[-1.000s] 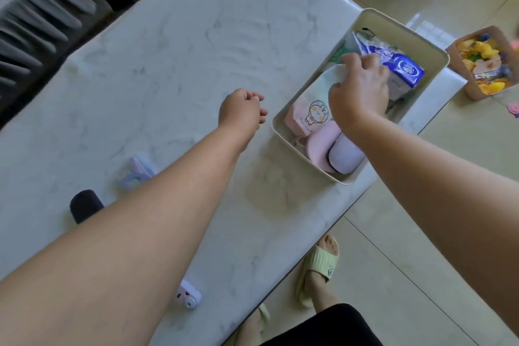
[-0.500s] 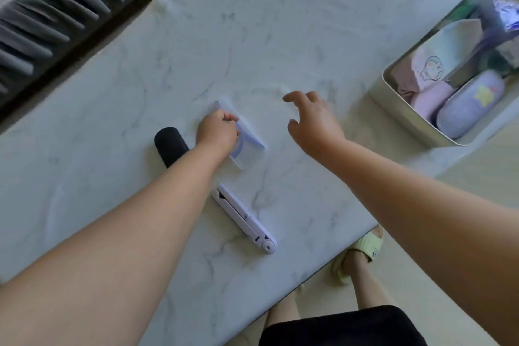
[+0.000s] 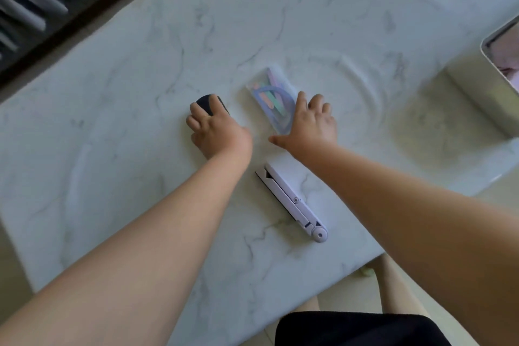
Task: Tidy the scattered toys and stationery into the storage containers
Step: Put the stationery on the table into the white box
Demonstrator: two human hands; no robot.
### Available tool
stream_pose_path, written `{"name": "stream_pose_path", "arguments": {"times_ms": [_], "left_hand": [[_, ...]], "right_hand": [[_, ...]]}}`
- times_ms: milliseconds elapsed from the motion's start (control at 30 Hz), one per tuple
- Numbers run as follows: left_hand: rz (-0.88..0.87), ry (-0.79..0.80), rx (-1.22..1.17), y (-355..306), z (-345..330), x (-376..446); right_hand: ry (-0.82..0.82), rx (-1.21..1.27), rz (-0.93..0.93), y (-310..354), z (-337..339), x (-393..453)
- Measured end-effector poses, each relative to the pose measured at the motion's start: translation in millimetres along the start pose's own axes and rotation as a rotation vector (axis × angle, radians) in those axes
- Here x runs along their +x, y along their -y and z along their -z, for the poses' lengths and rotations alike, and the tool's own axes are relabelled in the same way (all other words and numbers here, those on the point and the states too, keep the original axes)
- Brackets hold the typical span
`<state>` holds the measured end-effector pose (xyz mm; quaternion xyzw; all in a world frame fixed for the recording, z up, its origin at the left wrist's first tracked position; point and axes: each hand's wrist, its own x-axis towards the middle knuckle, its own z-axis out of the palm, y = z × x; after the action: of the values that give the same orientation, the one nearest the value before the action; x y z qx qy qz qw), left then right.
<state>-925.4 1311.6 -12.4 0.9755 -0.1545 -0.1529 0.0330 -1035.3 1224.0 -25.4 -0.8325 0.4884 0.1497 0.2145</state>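
- Left hand (image 3: 214,128) lay over a black object (image 3: 209,102) on the marble surface (image 3: 140,78), fingers curled round it in a grasp; only the object's far end showed.
- A ring showed on one finger of that hand.
- Right hand (image 3: 310,125) was spread open, fingers on the near right edge of a clear case (image 3: 271,98); not closed on it.
- Case lay flat mid-surface, just right of the black object, apart from it; pastel strips and a blue curved piece showed inside.
- White folding stand (image 3: 292,202) lay flat nearer the person, between the forearms, near the front edge, untouched.
- Bin (image 3: 483,93) stood at the far right, mostly cropped, well apart from both hands; contents blurred.
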Motion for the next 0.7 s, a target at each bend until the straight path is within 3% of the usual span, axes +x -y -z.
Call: {"name": "stream_pose_path", "arguments": {"times_ms": [233,433,700], "left_hand": [[0.149,0.160,0.039,-1,-15,2],[0.301,0.272,0.020,-25,-6,2],[0.261,0.376,-0.210,-142,22,-36]], "right_hand": [[-0.029,-0.008,-0.074,0,-4,4],[0.030,0.247,-0.168,-38,19,10],[0.030,0.488,-0.217,-98,91,15]]}}
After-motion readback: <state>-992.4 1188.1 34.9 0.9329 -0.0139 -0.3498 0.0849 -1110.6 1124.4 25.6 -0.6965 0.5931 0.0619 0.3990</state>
